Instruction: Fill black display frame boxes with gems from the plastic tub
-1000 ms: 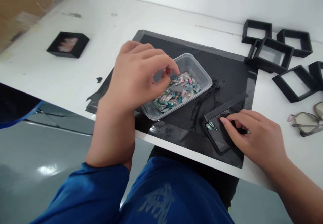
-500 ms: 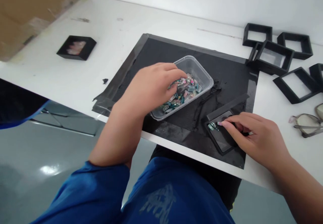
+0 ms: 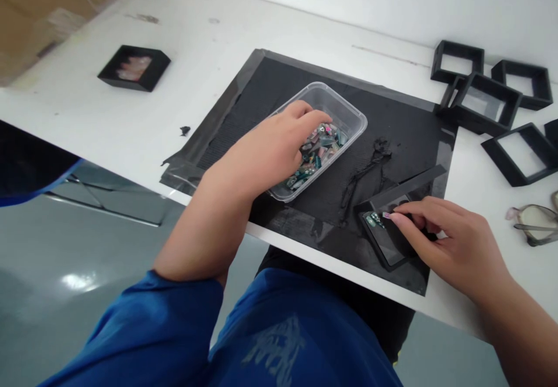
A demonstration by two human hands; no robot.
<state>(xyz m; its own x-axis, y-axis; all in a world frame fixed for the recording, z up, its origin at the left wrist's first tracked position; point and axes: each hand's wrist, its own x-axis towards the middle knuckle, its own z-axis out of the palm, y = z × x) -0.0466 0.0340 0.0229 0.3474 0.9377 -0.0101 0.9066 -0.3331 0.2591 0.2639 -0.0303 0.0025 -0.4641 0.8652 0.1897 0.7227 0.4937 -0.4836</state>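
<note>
A clear plastic tub (image 3: 358, 121) full of press-on nails (image 3: 326, 143) in teal, pink and clear tones stands on a black mat. My left hand (image 3: 274, 149) reaches over its near side, fingers apart and dipping among the nails; I see nothing held in it, though its thumb is mostly hidden. Between thumb and forefinger, my right hand (image 3: 444, 230) pinches a small pinkish press-on nail (image 3: 386, 215). It is held over a shallow black frame (image 3: 383, 256) with a clear pane, where several teal nails (image 3: 374, 219) lie at the upper left corner.
Several black frames (image 3: 486, 105) lie at the right, with a pair of glasses (image 3: 534, 224) below them. A black box with pinkish pieces (image 3: 135, 68) sits at the left, near a cardboard box (image 3: 56, 15). Black scraps lie on the mat (image 3: 279, 79).
My left hand has turned slightly, its thumb now deeper in the tub. My right hand still pinches the nail over the black frame. The whole view has shifted a little.
</note>
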